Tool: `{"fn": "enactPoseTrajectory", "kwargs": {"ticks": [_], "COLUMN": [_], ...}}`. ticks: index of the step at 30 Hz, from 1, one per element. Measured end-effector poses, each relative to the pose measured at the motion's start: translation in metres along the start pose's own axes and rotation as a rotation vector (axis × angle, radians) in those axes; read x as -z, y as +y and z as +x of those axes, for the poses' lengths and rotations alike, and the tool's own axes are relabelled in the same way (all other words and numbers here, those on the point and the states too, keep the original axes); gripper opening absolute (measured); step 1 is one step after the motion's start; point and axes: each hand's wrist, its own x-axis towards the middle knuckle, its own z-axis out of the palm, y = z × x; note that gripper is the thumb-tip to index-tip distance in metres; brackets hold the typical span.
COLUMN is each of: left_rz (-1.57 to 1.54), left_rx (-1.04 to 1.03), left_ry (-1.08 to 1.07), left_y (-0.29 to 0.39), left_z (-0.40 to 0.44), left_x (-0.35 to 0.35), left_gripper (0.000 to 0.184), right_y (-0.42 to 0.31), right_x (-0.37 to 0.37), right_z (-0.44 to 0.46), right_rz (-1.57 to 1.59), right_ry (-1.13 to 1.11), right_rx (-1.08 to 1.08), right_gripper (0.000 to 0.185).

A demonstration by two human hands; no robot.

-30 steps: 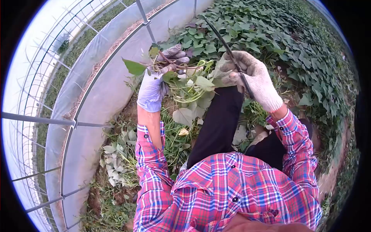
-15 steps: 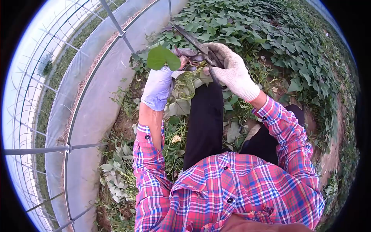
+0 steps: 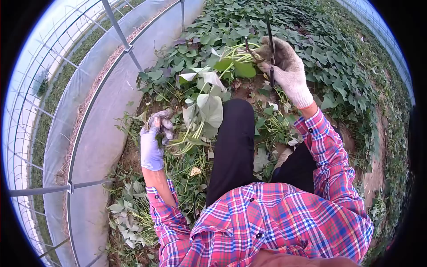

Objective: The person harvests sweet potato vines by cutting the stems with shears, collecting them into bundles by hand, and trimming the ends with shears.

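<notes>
My right hand, in a soiled white knit glove, is closed around a long, narrow, dark knife-like tool pointing upward. The same hand grips the stems of a leafy vine bunch. Its pale leaves hang down to the left, above my knee. My left hand, in a thin pale lavender glove with dirty fingertips, is lower left with curled fingers. Loose stem ends of the bunch come close to those fingers; contact cannot be made out. Bits of green show at its fingertips, but what it holds is unclear.
Dense green vines spread ahead and to the right. Cut stems and wilted leaves lie on the soil at lower left. A plastic sheet wall with metal pipes curves along the left. My dark-trousered knee stands between the hands.
The hands have moved apart: left hand down and left, right hand slightly up and right. The vine bunch now stretches out from the right hand, and the tool has swung to near upright.
</notes>
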Motion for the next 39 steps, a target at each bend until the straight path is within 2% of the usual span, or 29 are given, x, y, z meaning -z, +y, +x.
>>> {"fn": "enactPoseTrajectory", "kwargs": {"ticks": [2,4,6,7,8,9,11,13,14,15,17,20,21,23,24,27,28,30,33,36,37,39], "left_rz": [-0.023,0.027,0.089,0.063,0.189,0.195,0.234,0.568,0.588,0.583,0.631,0.665,0.573,0.515,0.346,0.305,0.175,0.165,0.254,0.242,0.141,0.155], "left_rx": [0.062,0.041,0.026,-0.008,0.080,0.189,0.175,-0.018,-0.113,-0.107,-0.284,-0.400,-0.457,-0.420,-0.325,-0.293,-0.253,-0.185,-0.255,-0.332,-0.326,-0.345], "left_ry": [-0.063,-0.161,-0.264,-0.317,-0.312,-0.362,-0.395,-0.238,-0.136,-0.130,0.072,0.128,0.170,0.128,0.097,0.060,0.055,0.030,0.150,0.281,0.301,0.312], "left_y": [-0.005,0.001,0.012,-0.001,-0.012,-0.014,-0.035,-0.057,-0.066,-0.070,-0.072,-0.044,-0.057,-0.064,-0.059,-0.063,-0.059,-0.052,-0.035,-0.027,-0.020,-0.021], "left_z": [-0.007,-0.006,-0.007,-0.004,-0.002,-0.007,-0.014,-0.020,-0.019,-0.017,-0.018,-0.029,-0.022,-0.017,-0.020,-0.017,-0.018,-0.017,-0.023,-0.036,-0.042,-0.047], "left_x": [-0.005,-0.025,-0.053,-0.065,-0.073,-0.083,-0.096,-0.096,-0.096,-0.095,-0.091,-0.095,-0.089,-0.087,-0.093,-0.089,-0.093,-0.091,-0.086,-0.071,-0.072,-0.072], "left_gripper": [0.040,0.042,0.047,0.043,0.039,0.036,0.039,0.043,0.045,0.045,0.042,0.039,0.038,0.034,0.028,0.024,0.025,0.027,0.034,0.035,0.034,0.032], "right_y": [0.001,-0.013,-0.010,-0.011,-0.006,-0.003,-0.001,0.004,0.006,0.005,0.005,0.010,0.011,0.008,0.011,0.009,0.007,0.005,0.008,0.009,0.009,0.009], "right_x": [-0.011,-0.023,-0.029,-0.032,-0.034,-0.035,-0.030,-0.031,-0.031,-0.029,-0.031,-0.038,-0.038,-0.039,-0.039,-0.042,-0.044,-0.045,-0.044,-0.044,-0.043,-0.045], "right_z": [-0.010,-0.018,-0.021,-0.024,-0.027,-0.031,-0.037,-0.043,-0.045,-0.044,-0.044,-0.049,-0.049,-0.046,-0.045,-0.044,-0.043,-0.042,-0.039,-0.038,-0.037,-0.037], "right_rz": [-0.067,-0.570,-0.803,-0.895,-0.877,-0.892,-0.910,-0.885,-0.866,-0.866,-0.836,-0.758,-0.743,-0.704,-0.693,-0.611,-0.609,-0.498,-0.559,-0.549,-0.546,-0.471], "right_ry": [-0.087,-0.300,-0.490,-0.565,-0.572,-0.585,-0.626,-0.622,-0.614,-0.642,-0.643,-0.621,-0.618,-0.605,-0.586,-0.570,-0.568,-0.551,-0.562,-0.566,-0.560,-0.571], "right_rx": [-0.060,0.127,0.227,0.285,0.344,0.291,0.174,0.207,0.244,0.181,0.156,0.149,0.139,0.037,0.046,0.009,0.008,-0.140,-0.054,-0.049,-0.048,-0.115], "right_gripper": [0.052,0.052,0.054,0.055,0.055,0.055,0.055,0.055,0.055,0.055,0.055,0.055,0.056,0.056,0.054,0.051,0.051,0.052,0.052,0.052,0.052,0.051]}}
